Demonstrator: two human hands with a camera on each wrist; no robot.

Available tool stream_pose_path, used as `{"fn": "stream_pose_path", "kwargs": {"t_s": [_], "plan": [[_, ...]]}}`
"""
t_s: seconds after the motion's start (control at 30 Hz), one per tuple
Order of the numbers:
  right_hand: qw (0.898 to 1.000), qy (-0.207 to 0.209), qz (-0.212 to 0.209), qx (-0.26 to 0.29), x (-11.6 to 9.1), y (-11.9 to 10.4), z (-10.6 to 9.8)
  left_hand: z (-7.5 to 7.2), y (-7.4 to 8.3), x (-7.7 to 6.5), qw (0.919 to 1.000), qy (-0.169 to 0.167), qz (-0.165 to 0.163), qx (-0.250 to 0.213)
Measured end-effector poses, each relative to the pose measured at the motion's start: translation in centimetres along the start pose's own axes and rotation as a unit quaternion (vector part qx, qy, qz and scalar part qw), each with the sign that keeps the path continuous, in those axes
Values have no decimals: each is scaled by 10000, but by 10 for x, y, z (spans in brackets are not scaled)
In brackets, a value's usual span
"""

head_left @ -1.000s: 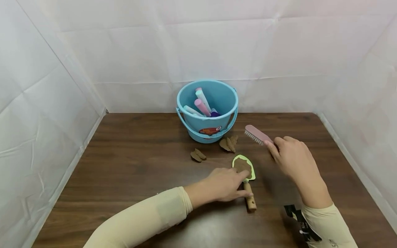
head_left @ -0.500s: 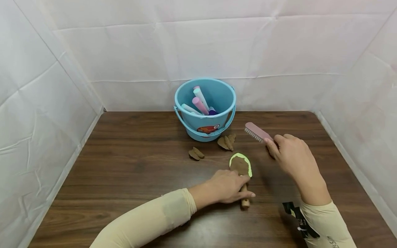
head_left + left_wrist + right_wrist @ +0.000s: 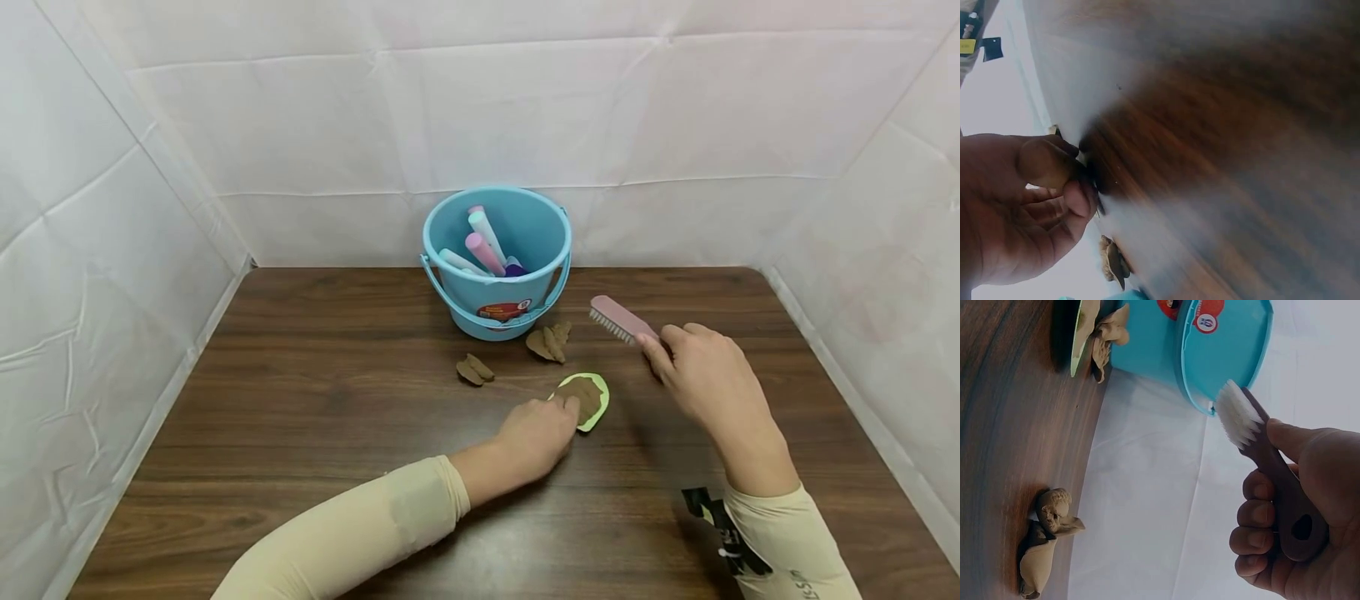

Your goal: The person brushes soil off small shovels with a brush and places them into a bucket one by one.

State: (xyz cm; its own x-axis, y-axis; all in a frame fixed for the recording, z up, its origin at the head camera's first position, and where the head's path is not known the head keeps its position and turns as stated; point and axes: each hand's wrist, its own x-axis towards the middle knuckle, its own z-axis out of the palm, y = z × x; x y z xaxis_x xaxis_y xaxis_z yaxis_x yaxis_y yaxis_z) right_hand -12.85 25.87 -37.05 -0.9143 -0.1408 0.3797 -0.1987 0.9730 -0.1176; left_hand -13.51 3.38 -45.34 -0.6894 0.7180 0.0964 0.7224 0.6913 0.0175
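My left hand (image 3: 536, 442) grips the wooden handle (image 3: 1044, 164) of a small toy shovel, its fingers curled round it. In the head view the hand hides that handle. The shovel's lime-green blade (image 3: 604, 400) lies low over the table, its face mostly covered with brown clay (image 3: 577, 395). Farther right, my right hand (image 3: 712, 379) holds a pink brush (image 3: 621, 318) by the handle, thumb along its neck. White bristles (image 3: 1235, 414) show in the right wrist view, with nothing against them. The brush is above the table, apart from the shovel.
A light-blue bucket (image 3: 487, 293) with several pastel handles (image 3: 483, 252) inside stands at the back. Before it lie two clumps of brown clay, a small one (image 3: 475, 370) and a larger one (image 3: 551, 342). More clay (image 3: 1038, 565) shows in the right wrist view. White sheeting (image 3: 300, 125) surrounds the table.
My left hand has gone from lying with extended fingers over the shovel to gripping its handle. The shovel has turned, its blade now pointing up and right. My right hand and brush stay nearly still.
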Motion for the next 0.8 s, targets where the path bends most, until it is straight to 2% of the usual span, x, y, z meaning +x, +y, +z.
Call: {"fn": "stream_pose_path", "kwargs": {"t_s": [0.17, 0.4, 0.53, 0.67, 0.8], "plan": [[10000, 51, -14, -8, 0, 0, -2, -1, -6, 0, 9980, 466, -13, 438], [10000, 50, -7, 7, -1, -1, -5, -9, -26, -1, 9926, 760, 62, 941], [10000, 75, -25, 9, -1, -3, -6, -21, -43, -5, 9856, 1219, -190, 1153], [9999, 118, -87, 21, -1, -8, -7, -33, -58, -14, 9764, 1782, -498, 1111], [9996, 198, -165, 83, -3, -14, -9, -42, -69, -30, 9750, 2003, -186, 941]]}}
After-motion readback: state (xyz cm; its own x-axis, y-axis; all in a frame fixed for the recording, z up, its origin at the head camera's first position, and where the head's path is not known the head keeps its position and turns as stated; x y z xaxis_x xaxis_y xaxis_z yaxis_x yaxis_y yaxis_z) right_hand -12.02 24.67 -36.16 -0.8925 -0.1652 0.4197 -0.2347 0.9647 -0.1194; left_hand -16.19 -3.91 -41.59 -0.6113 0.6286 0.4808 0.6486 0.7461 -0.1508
